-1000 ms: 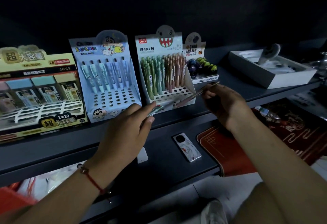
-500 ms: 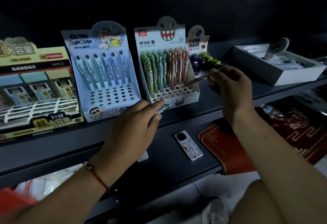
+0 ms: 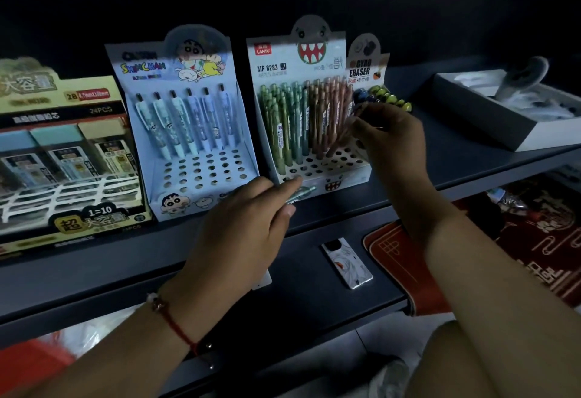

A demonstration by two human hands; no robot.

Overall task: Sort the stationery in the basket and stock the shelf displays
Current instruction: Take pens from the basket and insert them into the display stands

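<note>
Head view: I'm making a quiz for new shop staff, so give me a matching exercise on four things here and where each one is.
Things:
1. pink pencil
2. green pencil
3. phone
4. white box

Places:
A. lower shelf
B. far right of the upper shelf
C. held by the left hand
D. held by the right hand at the monster display

Pairs: 1-D, 2-C, 3-A, 4-B

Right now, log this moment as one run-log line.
right hand: lowering pink pencil into monster display box | left hand: holding green pencil | cartoon pen box: mostly empty holes
</note>
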